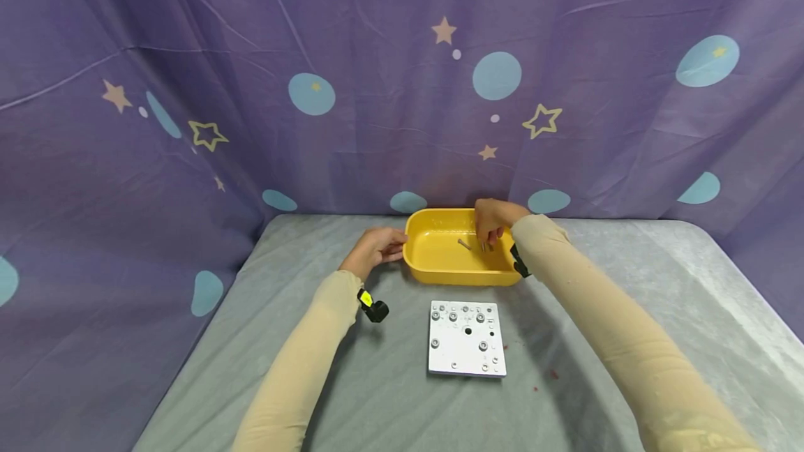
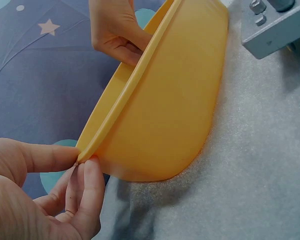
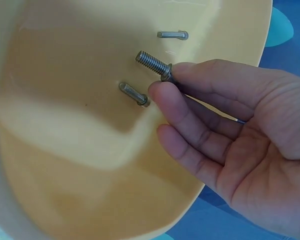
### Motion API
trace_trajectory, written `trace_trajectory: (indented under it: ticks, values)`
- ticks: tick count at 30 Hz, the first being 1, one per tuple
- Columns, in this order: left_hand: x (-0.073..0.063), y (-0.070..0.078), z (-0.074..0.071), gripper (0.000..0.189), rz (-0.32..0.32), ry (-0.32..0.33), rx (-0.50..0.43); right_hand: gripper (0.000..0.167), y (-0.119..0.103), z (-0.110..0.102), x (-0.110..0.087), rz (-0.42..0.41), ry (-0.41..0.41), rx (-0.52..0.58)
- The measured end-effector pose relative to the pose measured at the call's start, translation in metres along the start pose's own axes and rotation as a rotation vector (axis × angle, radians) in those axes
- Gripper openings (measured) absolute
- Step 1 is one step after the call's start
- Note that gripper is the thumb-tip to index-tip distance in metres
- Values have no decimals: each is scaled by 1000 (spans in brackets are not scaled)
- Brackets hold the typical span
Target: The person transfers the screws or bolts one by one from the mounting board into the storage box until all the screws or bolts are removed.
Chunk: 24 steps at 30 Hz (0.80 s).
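Observation:
A yellow plastic tub (image 1: 465,276) stands near the back of the table. My left hand (image 1: 377,246) pinches its left rim between thumb and fingers, as the left wrist view shows up close. Inside the tub, my right hand (image 3: 230,115) holds a threaded bolt (image 3: 152,63) by its head end, pinched between thumb and forefinger. Two more bolts lie apart on the tub floor: one bolt (image 3: 134,94) just below the held one, another bolt (image 3: 172,35) above it. The held bolt's head is partly hidden by the fingertips.
In front of the tub lies a square silver metal plate (image 1: 465,354) with several bolts and holes in it. Grey cloth (image 1: 352,396) covers the table. A purple curtain (image 1: 389,54) hangs directly behind. Small reddish specks lie right of the plate.

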<state>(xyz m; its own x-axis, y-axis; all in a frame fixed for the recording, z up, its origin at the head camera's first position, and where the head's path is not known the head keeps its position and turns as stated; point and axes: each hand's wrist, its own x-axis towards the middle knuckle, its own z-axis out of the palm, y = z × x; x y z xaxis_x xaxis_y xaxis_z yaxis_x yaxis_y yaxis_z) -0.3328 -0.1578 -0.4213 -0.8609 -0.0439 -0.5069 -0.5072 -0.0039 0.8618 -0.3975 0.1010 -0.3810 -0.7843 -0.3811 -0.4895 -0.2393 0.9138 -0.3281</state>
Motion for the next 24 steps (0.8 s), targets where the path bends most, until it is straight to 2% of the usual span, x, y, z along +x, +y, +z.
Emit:
trace_trajectory:
  ticks: [18,24]
  values:
    - [-1,3,1,41,-6,10,4,9,3,6,5,10,16,-18]
    - [-2,1,1,41,-3,11,9,4,5,8,8,38,38,-14]
